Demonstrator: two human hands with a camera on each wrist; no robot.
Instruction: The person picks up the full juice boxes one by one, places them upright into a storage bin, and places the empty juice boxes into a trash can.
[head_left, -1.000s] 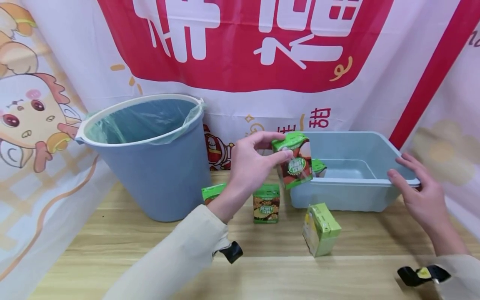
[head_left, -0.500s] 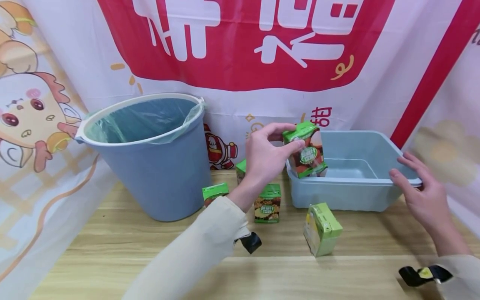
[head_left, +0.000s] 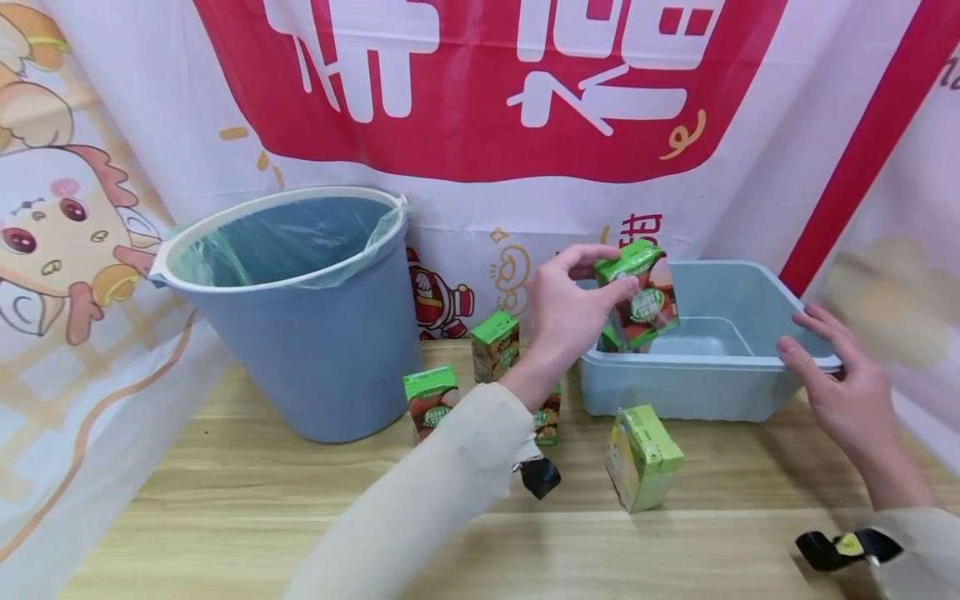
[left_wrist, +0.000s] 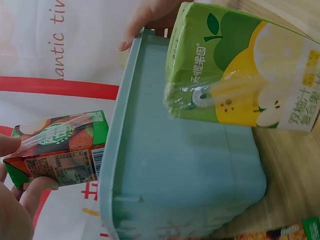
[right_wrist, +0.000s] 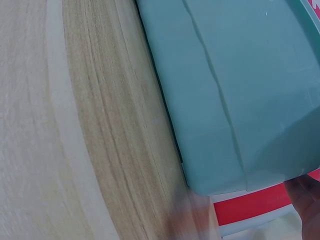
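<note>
My left hand [head_left: 566,304] pinches a red and green juice box [head_left: 647,300], straw attached, between thumb and fingers. In the head view the box is tilted over the left part of the blue-grey plastic bin [head_left: 720,387]. The left wrist view shows the same juice box [left_wrist: 60,147] by the bin's rim. Part of another green carton [head_left: 609,340] shows inside the bin, mostly hidden behind the held one. With thumb and fingers over the rim, my right hand [head_left: 847,392] grips the bin's right end. A light green and yellow juice box [head_left: 643,458] stands in front of the bin.
A blue trash can [head_left: 315,358] with a green liner stands at the left. Between it and the bin are juice boxes [head_left: 431,398], [head_left: 497,346], and one [head_left: 547,417] partly behind my left forearm. A printed cloth [head_left: 480,208] hangs behind the wooden table [head_left: 247,500].
My left hand has carried the juice box rightward, from the bin's left edge to over its inside. Its forearm has uncovered the juice boxes at the left. The right hand stays on the rim.
</note>
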